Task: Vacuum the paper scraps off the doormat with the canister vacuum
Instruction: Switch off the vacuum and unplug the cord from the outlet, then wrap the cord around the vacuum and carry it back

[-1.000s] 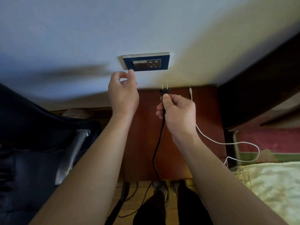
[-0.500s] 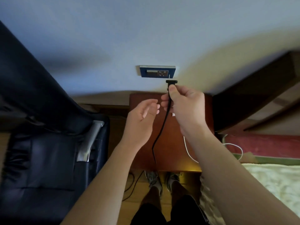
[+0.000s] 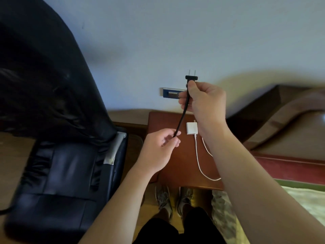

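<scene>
Plug (image 3: 191, 77) held off the outlet (image 3: 171, 93).
Right hand (image 3: 204, 101) grips its black cord (image 3: 182, 117) just below; left hand (image 3: 158, 150) pinches the cord lower.

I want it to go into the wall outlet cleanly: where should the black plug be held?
Grip the black plug by its flat head, from the cord side, opposite the two bare prongs pointing up. The right hand pinches the cord just below that head; moving its fingers up would likely steady it.
</scene>
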